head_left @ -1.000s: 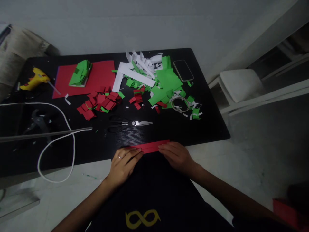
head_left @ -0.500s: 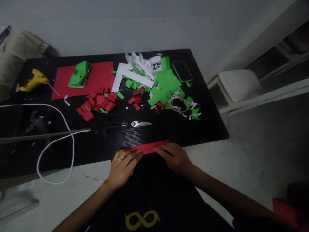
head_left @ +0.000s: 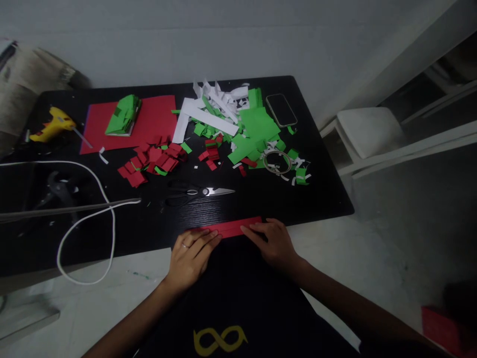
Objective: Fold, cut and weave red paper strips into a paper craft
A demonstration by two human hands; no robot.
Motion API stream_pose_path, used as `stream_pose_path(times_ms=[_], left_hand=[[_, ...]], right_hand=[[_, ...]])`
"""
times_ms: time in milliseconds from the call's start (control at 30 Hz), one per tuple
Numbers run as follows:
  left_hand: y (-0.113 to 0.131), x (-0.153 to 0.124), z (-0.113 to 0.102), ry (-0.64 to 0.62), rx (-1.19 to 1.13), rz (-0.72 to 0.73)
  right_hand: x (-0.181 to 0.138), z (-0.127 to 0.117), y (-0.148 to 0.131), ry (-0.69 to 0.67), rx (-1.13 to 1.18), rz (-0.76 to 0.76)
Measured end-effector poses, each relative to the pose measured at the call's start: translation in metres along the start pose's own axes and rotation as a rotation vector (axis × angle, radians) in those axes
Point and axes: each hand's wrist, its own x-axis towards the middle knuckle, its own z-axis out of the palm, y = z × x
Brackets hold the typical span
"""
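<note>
A long folded red paper strip lies along the near edge of the black table. My left hand, with a ring on one finger, rests flat on the strip's left end, fingers stretched out together. On the right part of the strip my right hand presses down, fingers extended and pointing left. Black-handled scissors lie just beyond the strip, blades pointing right.
Farther back lie a pile of small red squares, a red sheet with folded green paper, white strips, green pieces, a tape ring, a phone. A yellow glue gun and white cable lie left. A white chair stands right.
My right hand slid slightly along the red strip, its fingertips shifting a little; the left hand and the strip stay in place.
</note>
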Motion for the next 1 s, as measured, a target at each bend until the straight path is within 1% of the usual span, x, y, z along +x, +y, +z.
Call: stream_pose_path(times_ms=[167, 333, 433, 500, 533, 633, 700, 733, 833, 933, 1000], left_hand=[[0.001, 0.001, 0.001, 0.008, -0.006, -0.013], [0.002, 0.004, 0.001, 0.024, 0.002, -0.003], [0.004, 0.005, 0.0, 0.022, 0.011, 0.004], [0.004, 0.006, -0.001, 0.012, 0.016, 0.009], [0.004, 0.006, -0.001, 0.006, 0.019, 0.012], [0.004, 0.007, -0.002, 0.001, 0.032, 0.013], [0.004, 0.008, -0.003, 0.006, 0.039, 0.015], [0.004, 0.009, -0.003, 0.011, 0.041, 0.016], [0.005, 0.009, -0.003, 0.021, 0.044, 0.016], [0.005, 0.009, -0.002, 0.032, 0.046, 0.003], [0.006, 0.009, -0.001, 0.038, 0.046, -0.001]], right_hand=[[-0.009, -0.005, 0.01, 0.026, -0.008, 0.011], [-0.013, -0.012, 0.018, 0.075, -0.017, 0.059], [-0.007, -0.02, 0.018, 0.128, 0.009, 0.089], [0.002, -0.024, 0.011, 0.172, 0.043, 0.102], [0.007, -0.025, 0.006, 0.172, 0.064, 0.082], [0.021, -0.016, -0.014, 0.105, 0.151, -0.035], [0.027, -0.006, -0.024, 0.015, 0.178, -0.123], [0.028, 0.0, -0.027, -0.053, 0.175, -0.134], [0.024, 0.01, -0.024, -0.195, 0.137, -0.147], [0.014, 0.01, -0.014, -0.231, 0.075, -0.184], [0.008, 0.007, -0.009, -0.241, 0.033, -0.158]])
